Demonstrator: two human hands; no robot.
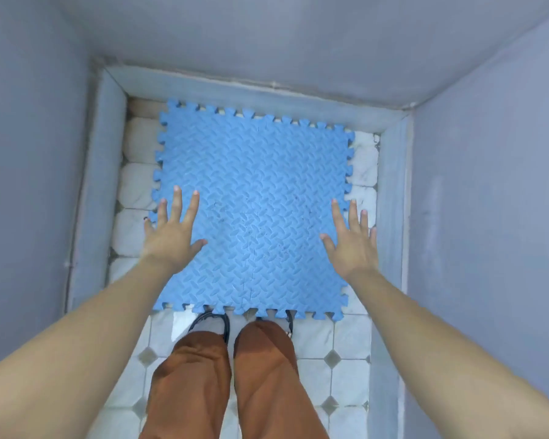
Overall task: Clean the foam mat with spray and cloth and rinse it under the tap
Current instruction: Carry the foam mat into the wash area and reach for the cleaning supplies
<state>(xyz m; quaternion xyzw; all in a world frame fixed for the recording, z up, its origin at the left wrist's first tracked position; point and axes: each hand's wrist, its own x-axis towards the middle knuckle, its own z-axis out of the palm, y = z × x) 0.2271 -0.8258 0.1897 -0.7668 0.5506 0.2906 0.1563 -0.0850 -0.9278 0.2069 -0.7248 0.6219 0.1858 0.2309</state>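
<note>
A blue foam mat (254, 210) with jigsaw edges and a ribbed pattern lies flat on the white tiled floor, filling most of the corner. Dark smudges mark its middle. My left hand (171, 232) is spread over the mat's left edge, fingers apart, holding nothing. My right hand (352, 239) is spread over the right edge in the same way. Whether the palms touch the mat or hover just above it is unclear. No spray bottle, cloth or tap is in view.
Grey walls (488, 185) close in on the left, far and right sides, with a grey skirting (105, 172) along the floor. White tiles with small grey diamonds (332, 356) run toward me. My legs in brown trousers (260, 375) and dark shoes stand at the mat's near edge.
</note>
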